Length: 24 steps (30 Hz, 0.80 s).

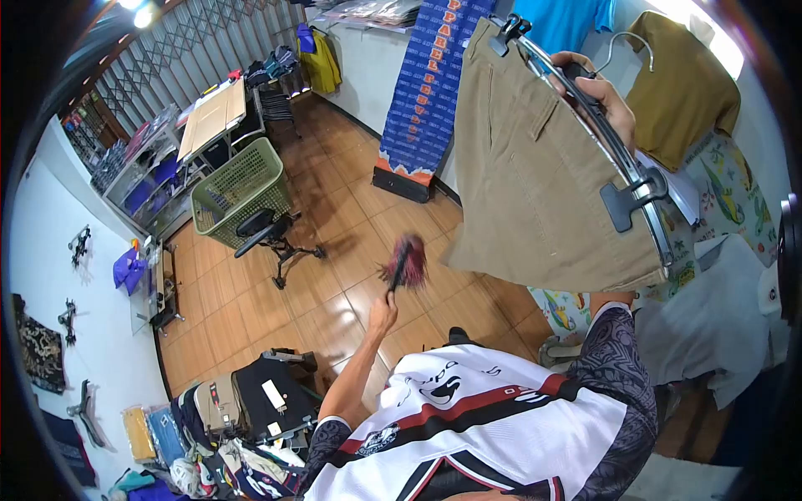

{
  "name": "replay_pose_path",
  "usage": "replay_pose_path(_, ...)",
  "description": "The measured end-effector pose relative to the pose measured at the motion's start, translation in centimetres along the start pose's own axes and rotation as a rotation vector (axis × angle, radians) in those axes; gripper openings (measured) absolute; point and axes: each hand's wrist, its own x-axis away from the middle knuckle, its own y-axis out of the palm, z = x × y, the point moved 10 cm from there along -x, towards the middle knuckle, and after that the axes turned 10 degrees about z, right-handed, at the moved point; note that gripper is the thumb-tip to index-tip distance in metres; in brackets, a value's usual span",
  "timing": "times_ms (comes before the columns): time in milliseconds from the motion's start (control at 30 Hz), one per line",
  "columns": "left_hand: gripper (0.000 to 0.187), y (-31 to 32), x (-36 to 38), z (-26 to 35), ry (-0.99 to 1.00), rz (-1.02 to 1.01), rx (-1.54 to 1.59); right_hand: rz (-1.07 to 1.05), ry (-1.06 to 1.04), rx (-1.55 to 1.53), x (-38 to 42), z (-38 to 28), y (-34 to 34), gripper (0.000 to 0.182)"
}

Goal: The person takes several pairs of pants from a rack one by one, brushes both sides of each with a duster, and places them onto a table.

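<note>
My left hand [383,313], low at the middle of the view, is closed round the black handle of a duster with dark red, shaggy bristles [408,260]. The bristles point away from me, over the tiled floor. My right hand [610,104], raised at the upper right, grips the bar of a clip hanger [598,117]. Khaki trousers [522,167] hang from its black clips and spread across the space in front of me; their lower part runs behind the hanger's far end. Part of that hand is hidden behind the bar.
A green plastic basket [242,196] stands beside a black wheeled stool [271,238]. A blue banner [430,92] leans by the wall. Folded clothes [280,397] lie at lower left. An olive shirt [689,92] and grey cloth [710,317] are at right.
</note>
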Motion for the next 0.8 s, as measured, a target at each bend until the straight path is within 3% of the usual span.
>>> replay_pose_path(133, 0.037, -11.1, -0.4, 12.5, 0.072, 0.289, 0.520, 0.078, 0.002, 0.232, -1.6, 3.1, 0.7, 0.039)
replay_pose_path(233, 0.038, -12.4, 1.6, 15.7, 0.152, 0.273, 0.606, 0.049, -0.051, 0.246, -3.0, 4.4, 3.0, 0.040)
replay_pose_path(367, 0.036, -4.8, 3.2, 6.8, 0.133, 0.063, 0.076, -0.107, 0.085, -0.045, -3.7, 5.4, 6.7, 0.043)
replay_pose_path(433, 0.038, 1.3, 3.8, -5.1, -0.005, -0.123, 0.009, -0.219, 0.113, -0.056, -4.3, 6.0, 7.2, 0.043)
replay_pose_path(467, 0.037, -0.3, 4.7, -6.2, -0.008, -0.037, 0.032, -0.261, 0.135, -0.105, -4.3, 6.0, 8.0, 0.043)
replay_pose_path(500, 0.037, -2.4, 5.3, -6.3, -0.010, 0.051, 0.053, -0.304, 0.152, -0.154, -4.4, 5.9, 8.8, 0.042)
replay_pose_path(567, 0.036, -7.7, 6.3, -3.7, -0.069, 0.151, 0.147, -0.175, 0.116, -0.076, -5.5, 7.6, 8.3, 0.039)
replay_pose_path(633, 0.035, -15.4, 7.3, 3.0, -0.182, 0.188, 0.298, -0.058, 0.071, 0.005, -5.2, 9.3, 10.4, 0.035)
replay_pose_path(700, 0.036, -19.4, 7.6, 6.6, -0.113, 0.279, 0.384, 0.020, 0.038, 0.120, -4.7, 10.9, 13.1, 0.034)
replay_pose_path(800, 0.039, -20.3, 9.0, 8.2, 0.079, 0.399, 0.405, -0.005, 0.049, 0.220, -5.1, 13.4, 17.0, 0.036)
